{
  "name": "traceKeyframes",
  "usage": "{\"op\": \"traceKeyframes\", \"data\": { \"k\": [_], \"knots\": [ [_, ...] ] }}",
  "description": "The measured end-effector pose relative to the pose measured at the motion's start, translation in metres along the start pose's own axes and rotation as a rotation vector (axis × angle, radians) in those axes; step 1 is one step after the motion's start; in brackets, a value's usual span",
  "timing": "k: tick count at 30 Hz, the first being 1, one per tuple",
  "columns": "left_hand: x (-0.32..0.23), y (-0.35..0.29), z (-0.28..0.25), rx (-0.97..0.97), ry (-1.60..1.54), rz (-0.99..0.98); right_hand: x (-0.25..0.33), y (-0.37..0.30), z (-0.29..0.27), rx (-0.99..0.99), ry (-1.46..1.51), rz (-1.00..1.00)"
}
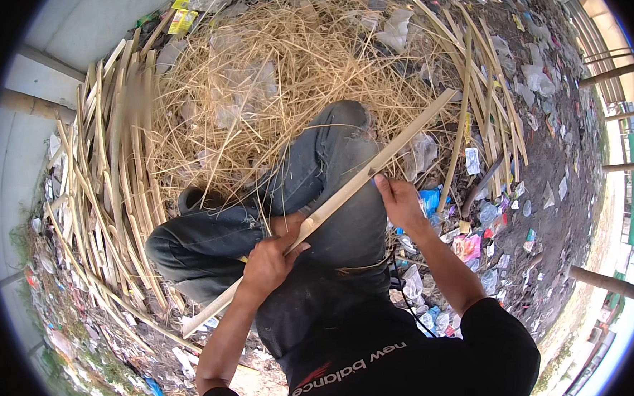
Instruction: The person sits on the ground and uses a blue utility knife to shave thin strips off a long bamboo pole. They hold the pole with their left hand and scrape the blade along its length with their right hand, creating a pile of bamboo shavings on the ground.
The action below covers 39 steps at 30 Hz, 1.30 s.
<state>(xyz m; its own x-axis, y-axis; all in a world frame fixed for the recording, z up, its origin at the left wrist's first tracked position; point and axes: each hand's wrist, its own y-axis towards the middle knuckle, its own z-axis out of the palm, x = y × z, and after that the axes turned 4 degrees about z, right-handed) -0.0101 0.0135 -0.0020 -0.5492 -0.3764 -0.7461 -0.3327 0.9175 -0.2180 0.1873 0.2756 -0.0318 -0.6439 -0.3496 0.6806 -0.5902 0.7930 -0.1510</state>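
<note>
Steadying a split-bamboo strip [342, 197] slantwise across my lap [347, 234], left hand [266, 267] clamped round it, right hand [403, 202] gripping farther up, likely a checking step, next move wanting firm grips.

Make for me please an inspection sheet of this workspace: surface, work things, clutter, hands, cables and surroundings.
Surface: dark earth ground, uneven, partly under straw-like shavings.
Work things: one long pale strip held diagonally across the lap; more strips piled at left and at right.
Clutter: plastic litter scattered widely, especially at right.
Hands: left hand closed around the strip; right hand touching it with the thumb, fingers mostly hidden.
Cables: thin black cord beside the person's hip; its ends unclear.
Surroundings: pale wall at left, wooden poles at right.
</note>
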Motion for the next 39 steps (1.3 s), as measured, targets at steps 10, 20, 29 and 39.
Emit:
{"op": "traceKeyframes", "data": {
  "k": [10, 20, 29, 39],
  "knots": [
    [-0.038, 0.067, 0.053, -0.045, -0.158, -0.021, 0.024, -0.028, 0.017, 0.062, 0.014, -0.02],
    [-0.031, 0.067, 0.037, -0.047, -0.141, 0.008, 0.015, -0.009, -0.017, 0.578, 0.386, 0.265],
    [-0.014, 0.044, 0.03, -0.063, -0.012, 0.075, -0.008, 0.041, -0.037, -0.163, -0.101, 0.1],
    [-0.006, 0.048, 0.033, -0.007, -0.184, 0.012, 0.004, 0.017, -0.02, -0.025, 0.001, 0.129]
  ]
}}
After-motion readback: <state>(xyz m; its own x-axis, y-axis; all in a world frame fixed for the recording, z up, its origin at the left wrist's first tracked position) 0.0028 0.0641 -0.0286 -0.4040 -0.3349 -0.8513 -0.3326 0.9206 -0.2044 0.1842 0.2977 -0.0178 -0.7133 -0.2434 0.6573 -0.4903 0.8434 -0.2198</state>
